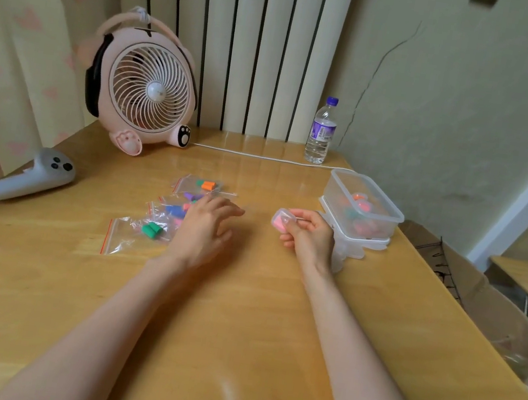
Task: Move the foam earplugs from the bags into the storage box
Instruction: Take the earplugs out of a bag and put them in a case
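Several small clear zip bags of coloured foam earplugs lie left of centre on the wooden table: one with green plugs [148, 229], one with orange plugs [207, 185], others with blue and purple plugs. My left hand [205, 225] hovers over them with relaxed, spread fingers, holding nothing. My right hand [307, 233] grips a small clear bag with pink earplugs [280, 221] just left of the clear plastic storage box [386, 218]. The box stands open on its lid and holds several orange, pink and green plugs.
A pink desk fan [146, 86] stands at the back left, its white cable [262, 156] running along the back. A water bottle [321, 131] stands behind the box. A grey controller [33, 177] lies at the left edge. The table's right edge is close beside the box.
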The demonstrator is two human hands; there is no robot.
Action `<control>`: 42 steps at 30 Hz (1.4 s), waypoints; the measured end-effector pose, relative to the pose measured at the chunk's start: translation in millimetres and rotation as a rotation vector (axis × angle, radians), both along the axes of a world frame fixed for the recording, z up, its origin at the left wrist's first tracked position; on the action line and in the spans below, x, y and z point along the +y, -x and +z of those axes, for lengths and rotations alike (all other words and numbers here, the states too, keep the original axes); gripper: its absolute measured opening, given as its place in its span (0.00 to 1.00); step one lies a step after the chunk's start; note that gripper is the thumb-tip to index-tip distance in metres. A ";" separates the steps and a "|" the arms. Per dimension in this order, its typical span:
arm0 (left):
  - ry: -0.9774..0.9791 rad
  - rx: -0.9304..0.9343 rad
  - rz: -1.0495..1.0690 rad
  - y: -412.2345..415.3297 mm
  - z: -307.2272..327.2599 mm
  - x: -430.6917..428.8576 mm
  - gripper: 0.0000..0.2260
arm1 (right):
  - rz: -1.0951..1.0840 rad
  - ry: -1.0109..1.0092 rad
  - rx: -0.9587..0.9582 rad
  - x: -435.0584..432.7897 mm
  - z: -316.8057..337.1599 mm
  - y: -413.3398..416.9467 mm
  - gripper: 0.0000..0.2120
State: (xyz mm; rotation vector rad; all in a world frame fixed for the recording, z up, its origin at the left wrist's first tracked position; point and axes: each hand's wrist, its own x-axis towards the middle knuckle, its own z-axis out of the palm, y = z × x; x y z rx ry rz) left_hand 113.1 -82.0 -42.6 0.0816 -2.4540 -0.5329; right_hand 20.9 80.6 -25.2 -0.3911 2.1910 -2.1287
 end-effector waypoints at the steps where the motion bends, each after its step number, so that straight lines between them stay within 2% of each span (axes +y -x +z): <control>1: -0.079 0.054 -0.036 -1.9 5.5 4.0 0.11 | -0.025 0.002 0.005 3.7 3.4 2.4 0.04; 4: -0.235 0.095 -0.097 -7.1 22.2 17.1 0.08 | -0.149 0.009 0.046 21.3 15.3 17.8 0.06; 9: -0.459 0.059 -0.200 -14.8 47.9 34.9 0.17 | -0.362 0.036 0.113 58.2 42.4 62.4 0.07; 11: -0.513 0.033 -0.240 -14.8 52.4 42.2 0.17 | -0.346 -0.026 0.080 70.8 49.6 84.9 0.14; 13: -0.548 0.019 -0.268 -14.0 55.3 50.7 0.16 | -0.325 -0.189 0.055 84.1 39.0 120.3 0.26; 14: -0.558 0.017 -0.277 -13.0 56.4 54.9 0.16 | -0.308 -0.248 0.048 88.8 40.4 119.2 0.27; 16: -0.553 0.003 -0.286 -11.0 59.3 64.5 0.16 | -0.267 -0.264 0.082 93.5 56.9 86.1 0.17; 18: -0.533 -0.009 -0.300 -8.4 63.1 76.8 0.15 | -0.134 -0.245 0.112 96.8 66.6 54.1 0.08; 21: -0.547 -0.030 -0.338 -4.8 68.4 101.0 0.14 | 0.224 -0.296 0.185 104.6 74.0 6.3 0.08; 23: -0.569 -0.021 -0.354 -4.5 71.5 118.5 0.15 | 0.340 -0.316 0.203 111.3 72.1 -18.7 0.07; 26: -0.624 -0.026 -0.391 -6.9 74.4 144.4 0.14 | 0.276 -0.266 0.206 130.9 64.1 -34.7 0.05; 28: -0.658 -0.088 -0.441 -9.1 71.7 160.4 0.12 | 0.189 -0.235 0.185 151.6 60.7 -41.0 0.06; 34: -0.727 -0.197 -0.529 -17.0 56.4 203.7 0.08 | 0.055 -0.134 0.115 222.6 49.3 -74.5 0.03; 40: -0.864 -0.133 -0.515 -26.8 39.3 258.1 0.08 | 0.210 -0.199 -0.035 285.6 23.3 -116.1 0.16; 42: -0.864 -0.138 -0.512 -28.1 32.1 271.9 0.08 | 0.186 -0.208 -0.039 304.6 16.0 -124.1 0.17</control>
